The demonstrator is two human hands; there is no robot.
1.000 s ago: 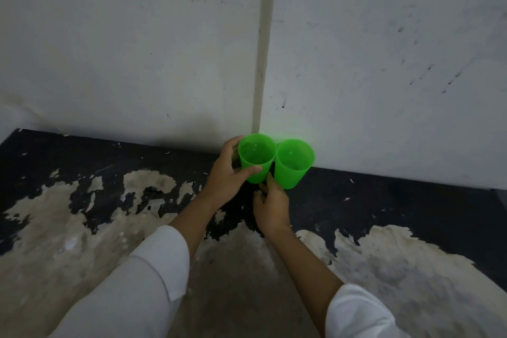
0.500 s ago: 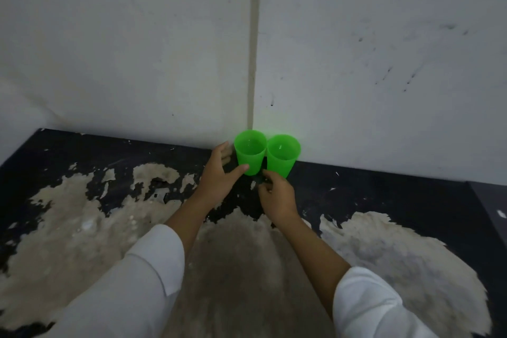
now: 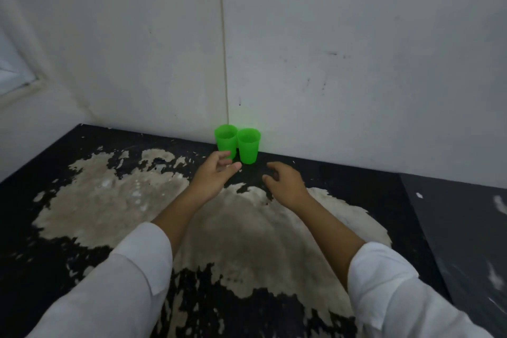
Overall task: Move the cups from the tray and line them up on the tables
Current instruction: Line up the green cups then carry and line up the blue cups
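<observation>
Two bright green plastic cups stand upright side by side, touching, at the back of the worn black table against the wall. The left cup is partly hidden at its base by my left hand, which hovers just in front of it with fingers apart and holds nothing. The right cup stands free. My right hand is lower and to the right of the cups, fingers loosely curled, empty. No tray is in view.
The table top is black with large patches of peeled, pale surface. A white wall with a vertical seam rises right behind the cups. A second dark surface adjoins at the right. A window frame corner shows at far left.
Both hands have let go of the cups and drawn back toward me. The cups stay standing by the wall. My head has pulled back, so the view is wider.
</observation>
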